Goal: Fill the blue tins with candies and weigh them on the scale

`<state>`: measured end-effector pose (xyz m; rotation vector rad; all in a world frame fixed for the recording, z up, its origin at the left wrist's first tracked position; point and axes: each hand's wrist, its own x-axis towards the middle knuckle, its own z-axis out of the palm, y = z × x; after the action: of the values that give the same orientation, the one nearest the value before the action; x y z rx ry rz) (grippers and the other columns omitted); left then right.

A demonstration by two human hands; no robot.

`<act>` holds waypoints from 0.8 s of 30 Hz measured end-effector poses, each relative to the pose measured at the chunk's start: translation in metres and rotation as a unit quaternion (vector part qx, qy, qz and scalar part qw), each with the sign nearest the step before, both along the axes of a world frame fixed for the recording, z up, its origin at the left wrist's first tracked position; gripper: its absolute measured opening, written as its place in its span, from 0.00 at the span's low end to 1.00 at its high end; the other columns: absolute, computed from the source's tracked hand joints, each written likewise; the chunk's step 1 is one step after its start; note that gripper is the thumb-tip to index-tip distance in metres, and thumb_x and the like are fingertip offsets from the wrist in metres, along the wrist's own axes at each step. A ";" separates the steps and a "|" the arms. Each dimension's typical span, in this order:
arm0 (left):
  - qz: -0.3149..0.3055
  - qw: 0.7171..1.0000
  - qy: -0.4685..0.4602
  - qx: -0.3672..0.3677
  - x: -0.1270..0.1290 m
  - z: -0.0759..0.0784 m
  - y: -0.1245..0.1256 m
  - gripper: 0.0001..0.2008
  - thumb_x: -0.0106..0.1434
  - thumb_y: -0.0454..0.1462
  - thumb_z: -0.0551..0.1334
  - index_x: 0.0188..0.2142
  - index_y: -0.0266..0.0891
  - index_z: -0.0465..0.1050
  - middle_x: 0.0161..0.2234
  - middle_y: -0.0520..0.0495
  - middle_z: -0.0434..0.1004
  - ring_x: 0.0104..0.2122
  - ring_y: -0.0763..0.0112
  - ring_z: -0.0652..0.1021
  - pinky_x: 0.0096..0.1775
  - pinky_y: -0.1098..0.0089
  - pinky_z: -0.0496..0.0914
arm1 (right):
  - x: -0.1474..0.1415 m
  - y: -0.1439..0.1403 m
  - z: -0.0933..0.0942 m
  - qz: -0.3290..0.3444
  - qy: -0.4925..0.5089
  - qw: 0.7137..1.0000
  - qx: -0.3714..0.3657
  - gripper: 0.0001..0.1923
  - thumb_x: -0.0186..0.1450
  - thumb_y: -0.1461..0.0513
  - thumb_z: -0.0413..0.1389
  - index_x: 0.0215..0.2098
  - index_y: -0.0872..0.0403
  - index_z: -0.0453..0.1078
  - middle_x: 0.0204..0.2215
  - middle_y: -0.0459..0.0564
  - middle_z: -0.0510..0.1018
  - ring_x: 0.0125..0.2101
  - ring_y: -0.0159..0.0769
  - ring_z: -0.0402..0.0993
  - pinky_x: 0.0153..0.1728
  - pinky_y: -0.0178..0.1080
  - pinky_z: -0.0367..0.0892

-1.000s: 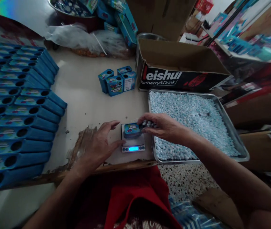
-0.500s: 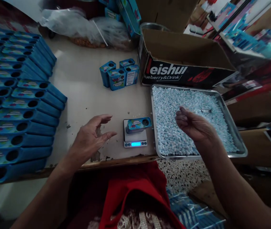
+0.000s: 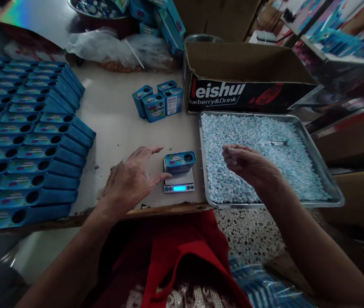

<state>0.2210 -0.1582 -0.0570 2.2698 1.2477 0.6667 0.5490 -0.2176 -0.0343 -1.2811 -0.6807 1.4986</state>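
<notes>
A small blue candy box [image 3: 180,162] with a dark round hole in its top stands on a digital scale [image 3: 178,183] with a lit blue display. My left hand [image 3: 135,177] is open just left of the scale, thumb and fingers spread toward the box, the thumb tip close to the scale's edge. Over the metal tray [image 3: 203,167] of pale blue and white candies [image 3: 229,188], my right hand [image 3: 249,164] is closed, fingertips pinched together. Whatever the pinch may hold is hidden. A small metal scoop [image 3: 278,143] lies on the candies.
Rows of blue boxes [image 3: 40,164] fill the table's left side. Several more boxes [image 3: 156,107] stand behind the scale. An open cardboard carton [image 3: 249,92] sits behind the tray. Plastic bags [image 3: 105,47] lie at the back. The table's front edge [image 3: 169,209] is worn.
My left hand has moved right, close to the box on the scale. My right hand has shifted left over the tray, still pinched. The camera view has turned slightly.
</notes>
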 end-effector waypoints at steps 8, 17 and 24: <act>-0.122 0.986 0.115 0.011 0.064 0.025 0.007 0.19 0.67 0.37 0.64 0.57 0.40 0.72 0.53 0.42 0.78 0.53 0.53 0.77 0.56 0.55 0.73 | -0.022 0.058 -0.010 0.043 -0.057 0.995 0.074 0.22 0.60 0.51 0.68 0.44 0.57 0.76 0.19 0.37 0.60 0.18 0.24 0.47 0.18 0.32 0.41; 0.038 0.968 0.220 0.118 -0.047 0.099 0.191 0.24 0.61 0.37 0.64 0.57 0.39 0.72 0.60 0.40 0.73 0.59 0.51 0.74 0.63 0.57 0.68 | -0.085 0.196 -0.024 0.117 -0.518 0.816 0.229 0.17 0.71 0.57 0.54 0.55 0.55 0.71 0.27 0.45 0.75 0.28 0.34 0.69 0.32 0.35 0.62; 0.015 0.963 0.270 0.009 -0.150 0.085 0.255 0.21 0.68 0.42 0.54 0.56 0.35 0.72 0.48 0.52 0.79 0.50 0.65 0.77 0.58 0.65 0.70 | -0.116 0.249 -0.010 0.229 -0.728 0.627 0.158 0.20 0.76 0.60 0.48 0.63 0.54 0.69 0.48 0.64 0.83 0.47 0.48 0.79 0.44 0.41 0.65</act>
<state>0.0713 0.0970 0.0285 2.5454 1.5146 0.0540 0.4329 0.0313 -0.0440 -1.9471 -2.3211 0.2239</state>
